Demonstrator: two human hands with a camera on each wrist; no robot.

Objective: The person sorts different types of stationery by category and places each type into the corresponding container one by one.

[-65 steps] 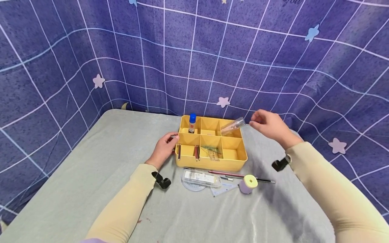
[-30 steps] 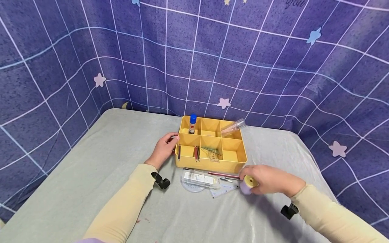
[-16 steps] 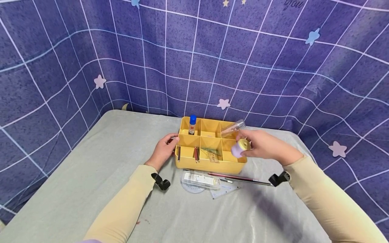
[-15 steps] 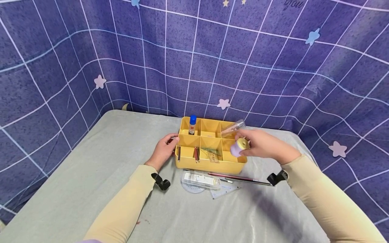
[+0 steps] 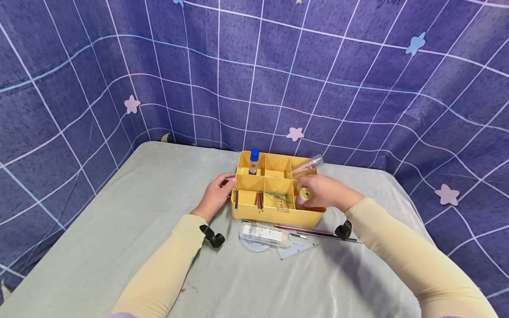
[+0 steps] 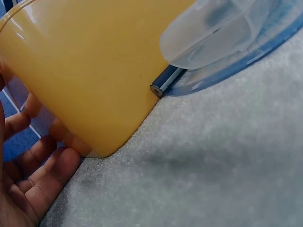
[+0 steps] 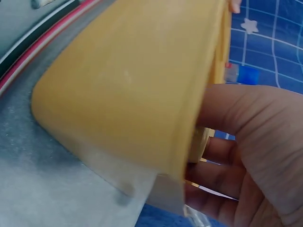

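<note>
In the head view my right hand (image 5: pixel 322 192) is down in the front right compartment of the yellow organizer box (image 5: pixel 278 216). It grips a small purple pencil sharpener (image 5: pixel 305 194) with a yellow, holed top. The right wrist view shows the thumb and fingers reaching over the box rim, the sharpener mostly hidden by the box wall. My left hand (image 5: pixel 216 193) rests against the box's left side, its relaxed fingers (image 6: pixel 45 175) touching the outer wall. A blue-capped glue stick (image 5: pixel 253 162) stands in the back left compartment. Short pencils (image 5: pixel 260 201) lie in the front left one.
A clear case (image 5: pixel 308 167) leans out of the back right compartment; a small ruler (image 5: pixel 281 204) lies front middle. Before the box are a clear plastic case (image 5: pixel 264 235), a protractor (image 5: pixel 252 246), a set square (image 5: pixel 292 250) and long pencils (image 5: pixel 314 231). A patterned curtain (image 5: pixel 199 79) hangs behind.
My right hand came from near the back right, took the pencil sharpener off the table, and carried it up and left into the front right compartment. The left hand has stayed in place.
</note>
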